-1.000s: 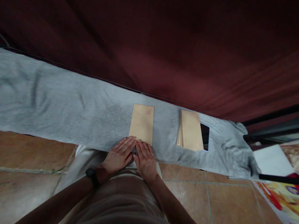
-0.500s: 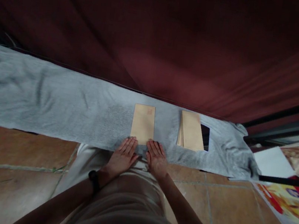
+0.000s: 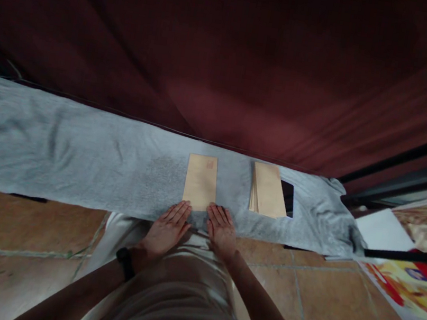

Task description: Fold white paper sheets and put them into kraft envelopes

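Note:
A tan paper envelope with a small reddish printed mark at its upper right lies flat on the grey cloth. My left hand rests palm down, its fingertips at the envelope's lower left corner. At the lower right corner lie the fingertips of my right hand, also palm down. Both hands have their fingers stretched out and grasp nothing. To the right is a slightly fanned stack of similar envelopes. A dark, flat, phone-like object shows partly from under that stack.
The grey cloth covers a long narrow surface. Behind it hangs a dark red curtain. Dark bars, a white sheet and a colourful printed box or packet are at the right. Brown tiles form the floor.
The camera view has shifted slightly, so the cloth and envelopes appear a little lower and further left. Both hands stay flat at the envelope's near corners.

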{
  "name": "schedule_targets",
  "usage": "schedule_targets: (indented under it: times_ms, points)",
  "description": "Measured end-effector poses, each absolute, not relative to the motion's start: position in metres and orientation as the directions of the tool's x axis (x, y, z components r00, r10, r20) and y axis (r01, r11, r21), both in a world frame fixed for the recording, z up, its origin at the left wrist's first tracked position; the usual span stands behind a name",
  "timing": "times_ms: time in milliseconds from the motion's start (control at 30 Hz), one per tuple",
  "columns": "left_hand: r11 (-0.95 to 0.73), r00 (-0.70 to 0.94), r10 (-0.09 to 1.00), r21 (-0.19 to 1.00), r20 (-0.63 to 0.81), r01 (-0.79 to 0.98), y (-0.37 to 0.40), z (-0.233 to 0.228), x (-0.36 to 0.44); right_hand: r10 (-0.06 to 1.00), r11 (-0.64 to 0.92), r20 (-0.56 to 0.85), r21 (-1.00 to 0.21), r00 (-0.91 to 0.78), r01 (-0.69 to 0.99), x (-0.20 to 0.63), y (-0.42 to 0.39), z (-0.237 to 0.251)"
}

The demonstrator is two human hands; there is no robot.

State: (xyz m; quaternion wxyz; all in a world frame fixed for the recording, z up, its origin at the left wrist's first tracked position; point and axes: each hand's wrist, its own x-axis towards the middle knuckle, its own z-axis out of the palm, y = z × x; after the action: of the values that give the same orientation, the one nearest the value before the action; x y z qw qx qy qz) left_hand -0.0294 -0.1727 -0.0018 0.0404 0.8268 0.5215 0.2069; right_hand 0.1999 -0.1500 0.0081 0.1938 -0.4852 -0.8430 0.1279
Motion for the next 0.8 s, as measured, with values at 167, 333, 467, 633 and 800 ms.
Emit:
schedule_targets:
  times_ms: [167, 333, 467, 633, 800]
  points:
    - [-0.282, 0.154, 0.938, 0.430, 0.310, 0.858, -0.161, 0.000, -0.025, 0.883, 0.467, 0.241, -0.360, -0.404, 0.808, 0.188, -0.148, 0.003]
    - [-0.106, -0.101, 0.960, 0.678, 0.259, 0.727, -0.133, 0.003, -0.013, 0.926, 0.362, 0.227, -0.317, -0.301, 0.877, 0.165, -0.147, 0.000]
    - [0.085, -0.199, 0.980, 0.856, 0.022, 0.510, -0.118, 0.008, -0.013, 0.947, 0.296, 0.215, -0.289, -0.239, 0.910, 0.150, -0.149, 0.002]
    - [0.043, -0.194, 0.981, 0.944, 0.023, 0.328, -0.115, 0.031, 0.003, 0.974, 0.202, 0.169, -0.340, -0.151, 0.919, 0.139, -0.137, 0.012]
    - [-0.088, -0.109, 0.988, 0.983, 0.106, 0.160, -0.111, 0.059, 0.030, 0.999, 0.043, 0.030, -0.814, -0.033, 0.579, 0.155, -0.104, 0.025]
